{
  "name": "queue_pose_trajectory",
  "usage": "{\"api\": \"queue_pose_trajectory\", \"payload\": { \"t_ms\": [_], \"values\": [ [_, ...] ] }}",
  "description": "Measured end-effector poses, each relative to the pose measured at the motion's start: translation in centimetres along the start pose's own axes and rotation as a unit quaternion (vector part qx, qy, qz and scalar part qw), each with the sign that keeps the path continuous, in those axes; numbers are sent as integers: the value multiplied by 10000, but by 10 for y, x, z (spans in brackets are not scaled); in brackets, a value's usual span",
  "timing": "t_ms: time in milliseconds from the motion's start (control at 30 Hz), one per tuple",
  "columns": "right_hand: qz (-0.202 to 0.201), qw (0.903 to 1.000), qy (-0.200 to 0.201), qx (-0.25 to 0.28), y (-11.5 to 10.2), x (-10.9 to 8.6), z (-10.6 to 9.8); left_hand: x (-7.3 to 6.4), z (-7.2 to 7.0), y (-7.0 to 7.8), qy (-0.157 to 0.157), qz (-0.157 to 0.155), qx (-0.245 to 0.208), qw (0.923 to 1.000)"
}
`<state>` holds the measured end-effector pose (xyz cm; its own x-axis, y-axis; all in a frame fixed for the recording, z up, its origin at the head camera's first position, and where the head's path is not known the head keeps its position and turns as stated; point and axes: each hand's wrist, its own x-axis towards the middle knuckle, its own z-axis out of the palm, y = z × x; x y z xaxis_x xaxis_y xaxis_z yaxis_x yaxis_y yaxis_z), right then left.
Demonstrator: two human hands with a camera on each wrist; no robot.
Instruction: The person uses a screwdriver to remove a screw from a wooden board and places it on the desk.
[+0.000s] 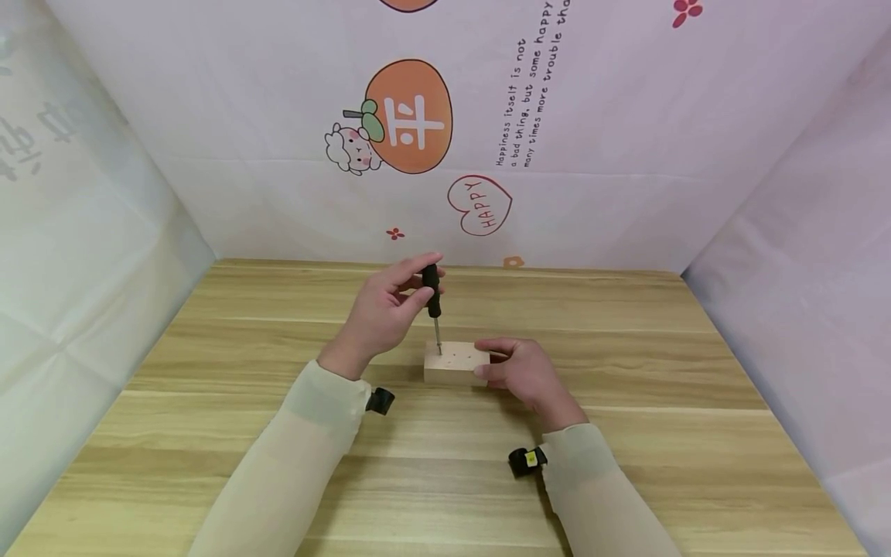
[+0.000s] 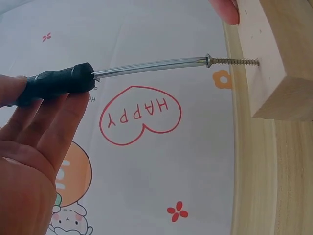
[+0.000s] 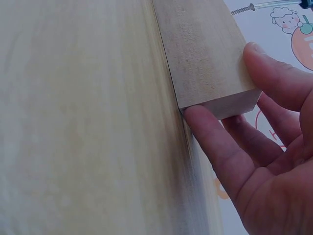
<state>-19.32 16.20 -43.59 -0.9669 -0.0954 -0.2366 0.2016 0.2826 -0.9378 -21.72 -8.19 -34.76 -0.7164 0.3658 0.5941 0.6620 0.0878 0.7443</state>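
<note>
My left hand (image 1: 379, 313) grips the black handle of a screwdriver (image 1: 432, 291), thumb on one side and fingers on the other. The screwdriver stands nearly upright, its metal shaft pointing down. In the left wrist view, its tip sits at the head of a threaded screw (image 2: 234, 61), whose point meets the face of a pale wooden block (image 2: 266, 54). Most of the screw's thread shows outside the wood. Several small holes mark the block's top. Around the block's right end, my right hand (image 1: 532, 375) holds it with thumb and fingers against the table.
The block rests on a wood-grain table (image 1: 445, 480). A white printed cloth (image 1: 599, 193) rises behind the table, with further cloth at both sides. Small black cameras are worn at the left wrist (image 1: 380, 401) and right wrist (image 1: 522, 462), just above the tabletop.
</note>
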Motion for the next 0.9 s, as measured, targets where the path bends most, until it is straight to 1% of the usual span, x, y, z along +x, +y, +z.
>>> {"api": "queue_pose_trajectory", "payload": {
  "t_ms": [100, 200, 300, 400, 533, 733, 900],
  "values": [
    [19, 10000, -15, 29, 0, 0, 0, 0, 0, 0, -2, -61, -56, 10000],
    [45, 10000, -12, 22, -1, 0, 0, 0, 1, -1, 128, -120, -29, 9998],
    [68, 10000, 13, 8, -1, 0, 0, 0, 0, -2, 263, -97, 96, 9996],
    [59, 10000, 12, 14, -1, 0, 0, 0, 0, -3, 273, -37, 160, 9995],
    [53, 10000, 16, 26, -1, 0, 0, 0, -1, -2, 212, -12, 159, 9996],
    [56, 10000, 30, 10, -1, 0, -1, 2, -1, 0, 280, 13, 286, 9992],
    [61, 10000, 37, -11, -1, 0, 0, 4, 0, -1, 307, 102, 260, 9991]
  ]
}}
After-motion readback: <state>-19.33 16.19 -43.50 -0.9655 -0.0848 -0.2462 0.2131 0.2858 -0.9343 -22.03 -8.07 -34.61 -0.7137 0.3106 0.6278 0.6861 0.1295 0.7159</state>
